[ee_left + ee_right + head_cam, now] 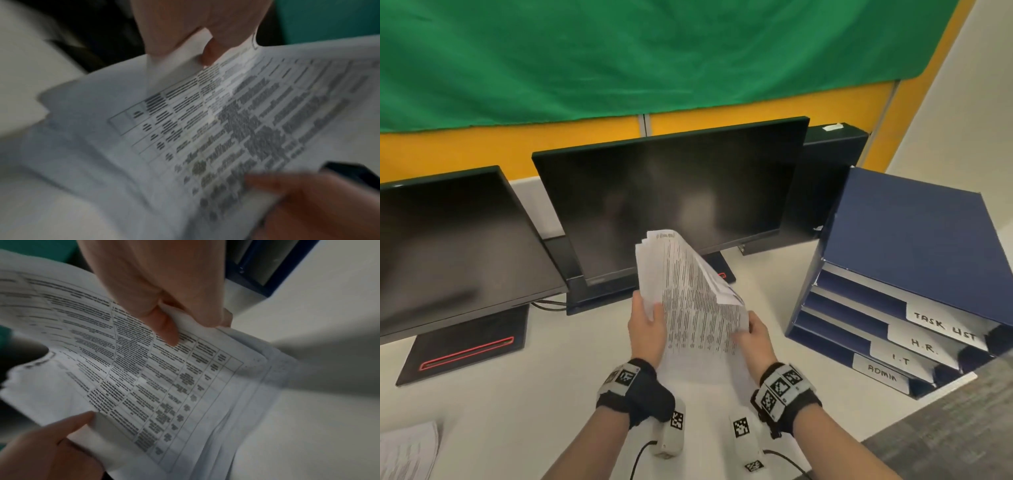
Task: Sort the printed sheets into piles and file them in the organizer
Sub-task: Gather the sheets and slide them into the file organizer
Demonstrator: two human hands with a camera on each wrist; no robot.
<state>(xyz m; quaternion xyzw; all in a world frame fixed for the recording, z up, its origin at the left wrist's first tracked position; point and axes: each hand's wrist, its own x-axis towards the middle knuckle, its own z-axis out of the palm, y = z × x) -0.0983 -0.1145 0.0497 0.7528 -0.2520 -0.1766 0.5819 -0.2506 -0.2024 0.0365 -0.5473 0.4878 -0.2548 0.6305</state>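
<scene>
A stack of printed sheets (695, 301) with table text is held up above the white desk, fanned and curling at the top. My left hand (650, 318) grips its left edge, thumb on the front; in the left wrist view the left hand (197, 45) pinches the sheets (226, 121). My right hand (748, 330) pinches the right edge, and in the right wrist view that right hand (174, 324) has its thumb on the sheets (164, 386). The blue organizer (911, 233) stands to the right with slots labelled TASK LIST, H.R., I.T and ADMIN.
Two dark monitors (671, 198) (448, 246) stand behind the hands. Another pile of printed sheets (407, 448) lies at the desk's near left corner. The desk (517, 411) ends at the lower right, beside grey carpet (962, 428).
</scene>
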